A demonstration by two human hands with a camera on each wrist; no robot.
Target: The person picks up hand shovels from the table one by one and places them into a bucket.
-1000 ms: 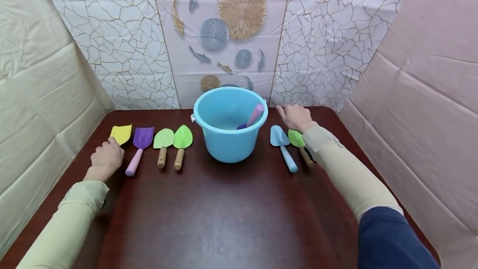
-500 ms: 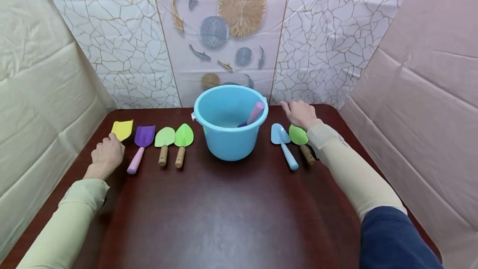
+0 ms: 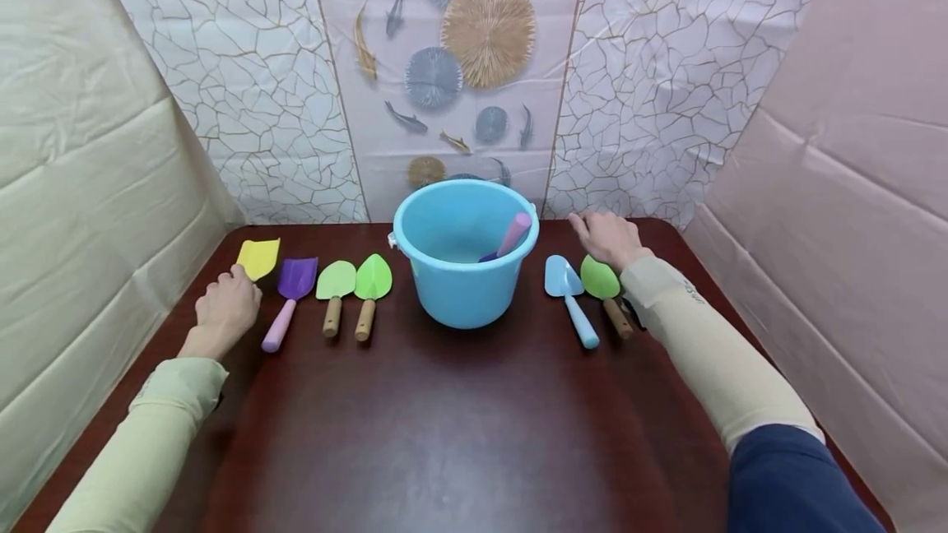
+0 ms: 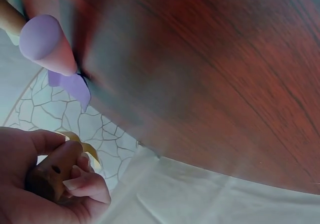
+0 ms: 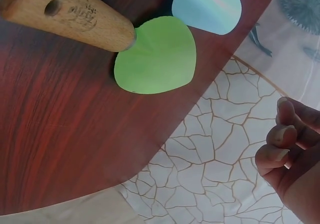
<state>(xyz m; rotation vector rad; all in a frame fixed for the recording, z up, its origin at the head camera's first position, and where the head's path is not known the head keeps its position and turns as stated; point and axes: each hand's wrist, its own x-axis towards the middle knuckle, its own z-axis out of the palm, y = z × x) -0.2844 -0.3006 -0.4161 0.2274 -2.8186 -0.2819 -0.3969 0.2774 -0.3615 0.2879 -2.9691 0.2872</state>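
My left hand grips the brown wooden handle of a small hand trowel with a yellow blade, at the table's left. Beside it lies a purple trowel with a pink handle. My right hand is over the far right of the table and holds nothing; its fingers are loosely curled in the right wrist view. Nearest to it lie a green leaf-shaped trowel with a wooden handle and a light blue trowel.
A blue bucket stands at the back middle, with a pink-handled trowel leaning inside. Left of the bucket lie a pale green trowel and a bright green trowel. Draped cloth walls enclose the table's back and sides.
My left hand has raised the yellow trowel slightly. My right hand has shifted a little to the right. The head view has tilted slightly.
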